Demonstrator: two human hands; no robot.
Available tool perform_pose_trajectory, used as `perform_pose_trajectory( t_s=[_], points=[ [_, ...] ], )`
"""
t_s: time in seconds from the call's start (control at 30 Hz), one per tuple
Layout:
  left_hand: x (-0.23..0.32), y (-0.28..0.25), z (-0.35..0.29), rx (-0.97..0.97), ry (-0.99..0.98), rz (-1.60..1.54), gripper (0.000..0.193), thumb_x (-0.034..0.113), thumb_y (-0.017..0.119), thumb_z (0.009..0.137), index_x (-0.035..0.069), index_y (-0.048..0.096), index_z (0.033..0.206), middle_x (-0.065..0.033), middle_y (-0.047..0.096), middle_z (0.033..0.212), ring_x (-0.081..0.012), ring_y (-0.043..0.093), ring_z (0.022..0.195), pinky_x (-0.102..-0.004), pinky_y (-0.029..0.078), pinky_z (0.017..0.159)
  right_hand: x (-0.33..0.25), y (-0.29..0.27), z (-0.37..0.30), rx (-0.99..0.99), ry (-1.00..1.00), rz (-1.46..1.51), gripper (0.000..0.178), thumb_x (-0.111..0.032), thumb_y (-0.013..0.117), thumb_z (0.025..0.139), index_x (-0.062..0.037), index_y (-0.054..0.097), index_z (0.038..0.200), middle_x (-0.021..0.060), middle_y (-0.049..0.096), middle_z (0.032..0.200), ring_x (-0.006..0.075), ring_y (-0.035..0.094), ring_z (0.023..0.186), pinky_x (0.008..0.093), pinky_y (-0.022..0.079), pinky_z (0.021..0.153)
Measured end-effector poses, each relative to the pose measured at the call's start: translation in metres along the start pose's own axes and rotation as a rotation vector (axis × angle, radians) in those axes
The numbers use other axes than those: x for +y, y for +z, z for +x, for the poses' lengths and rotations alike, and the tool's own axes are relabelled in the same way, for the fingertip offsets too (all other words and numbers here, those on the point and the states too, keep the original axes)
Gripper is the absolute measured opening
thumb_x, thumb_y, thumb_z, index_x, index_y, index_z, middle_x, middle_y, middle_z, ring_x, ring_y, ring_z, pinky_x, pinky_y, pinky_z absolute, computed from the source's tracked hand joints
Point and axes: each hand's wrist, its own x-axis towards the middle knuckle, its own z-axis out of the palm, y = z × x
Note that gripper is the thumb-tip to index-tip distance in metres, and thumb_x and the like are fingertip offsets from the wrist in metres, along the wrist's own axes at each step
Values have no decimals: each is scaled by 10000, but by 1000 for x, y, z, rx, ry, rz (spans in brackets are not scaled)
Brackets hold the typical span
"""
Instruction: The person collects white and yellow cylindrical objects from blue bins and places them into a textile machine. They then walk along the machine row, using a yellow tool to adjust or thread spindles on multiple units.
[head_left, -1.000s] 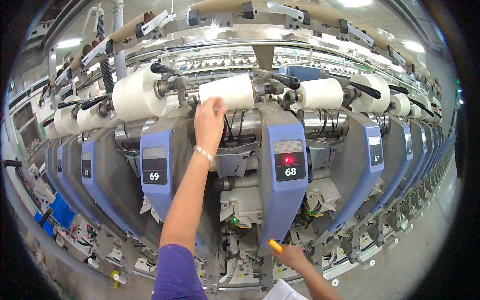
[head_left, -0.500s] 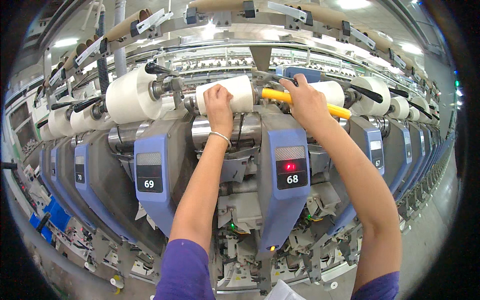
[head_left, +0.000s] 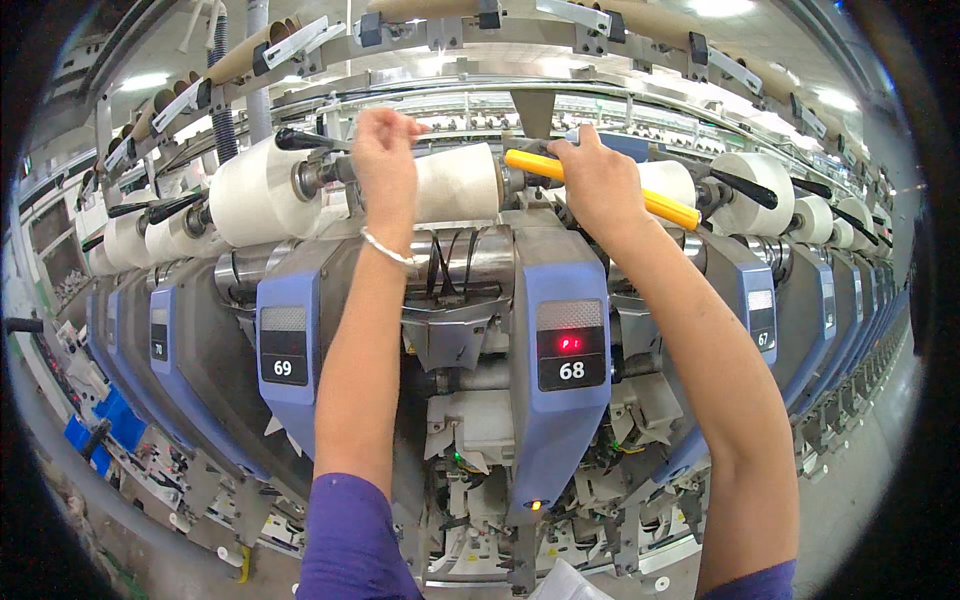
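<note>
While the left hand point(head_left: 385, 160) rests its grip on the white yarn package point(head_left: 455, 182), mounted in its cradle above the grey drum point(head_left: 460, 262), the right hand point(head_left: 598, 180) clamps the yellow handle point(head_left: 660, 205) beside it. Judged from this, the package is seated, release pending. Neighbouring packages point(head_left: 255, 192) crowd both flanks; open room lies only toward the viewer.

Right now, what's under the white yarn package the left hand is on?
Under the white yarn package sits a shiny metal drum with black looped wires in front. The left hand and forearm cover the drum's left part; contact between package and drum isn't clear.
</note>
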Motion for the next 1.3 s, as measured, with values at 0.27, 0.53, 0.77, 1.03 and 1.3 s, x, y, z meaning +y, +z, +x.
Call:
perform_pose_trajectory(
  t_s=[0.27,0.53,0.77,1.03,1.3],
  points=[
    [-23,-8,-57,-206,154,920,450,-25,725,711,104,622,1129,-95,528,959,-180,566,749,-309,498,727,2,-2,9,-2,-18,15,257,-28,613,766,-105,657,1007,140,575,953,308,666,757,396,549,657],
    [-66,-1,-59,-133,297,805,292,-108,688,678,20,618,932,-115,507,1002,-229,562,932,-313,518,727,5,1,19,5,15,44,144,-33,635,762,-53,652,904,141,580,954,302,668,803,384,554,689],
    [-63,20,-41,-64,441,952,104,-20,561,825,19,521,913,-156,569,888,-339,597,707,-425,480,645,5,2,18,-1,11,53,144,-35,628,774,-56,651,915,146,579,957,310,668,804,395,552,700],
    [-12,30,-22,-107,-643,-387,38,25,457,962,56,465,940,-47,533,802,-96,523,604,-227,405,511,4,2,19,-6,33,51,148,-51,611,804,-62,661,943,145,581,963,309,671,816,388,554,706],
    [84,-53,-124,-271,-802,-745,160,190,594,937,102,466,976,12,466,709,-50,348,496,-185,310,462,5,7,18,41,27,41,301,-22,615,776,-153,663,1042,134,582,965,315,667,757,405,553,670]
  ],
)
